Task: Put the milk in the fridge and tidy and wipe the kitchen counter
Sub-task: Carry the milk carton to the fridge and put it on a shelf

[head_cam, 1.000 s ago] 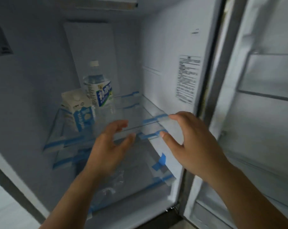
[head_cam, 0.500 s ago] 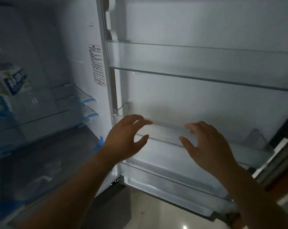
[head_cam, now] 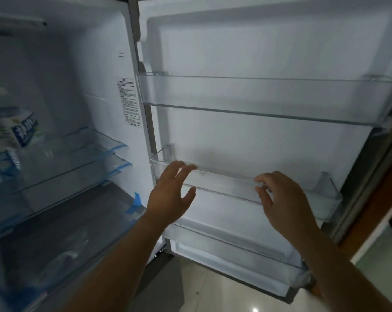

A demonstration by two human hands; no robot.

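The fridge stands open, its door [head_cam: 258, 52] swung out to the right. A white and blue milk carton [head_cam: 1, 167] stands on a glass shelf [head_cam: 62, 158] at the far left, beside a bottle [head_cam: 17, 129] with a blue label. My left hand [head_cam: 170, 194] hovers with spread fingers in front of the middle door bin [head_cam: 224, 183]. My right hand [head_cam: 282, 199] hangs in front of the same bin, fingers loosely bent, holding nothing.
An upper door bin [head_cam: 258, 97] and a lower door bin [head_cam: 235, 255] are clear plastic and hold nothing. Blue tape strips [head_cam: 134, 201] stick to the shelf edges. A pale tiled floor [head_cam: 213, 296] shows below the door. A brown wooden edge [head_cam: 381, 199] stands right.
The view has swung right from the fridge's inside to its open door. Both hands have moved from the glass shelves to the middle door bin, still holding nothing.
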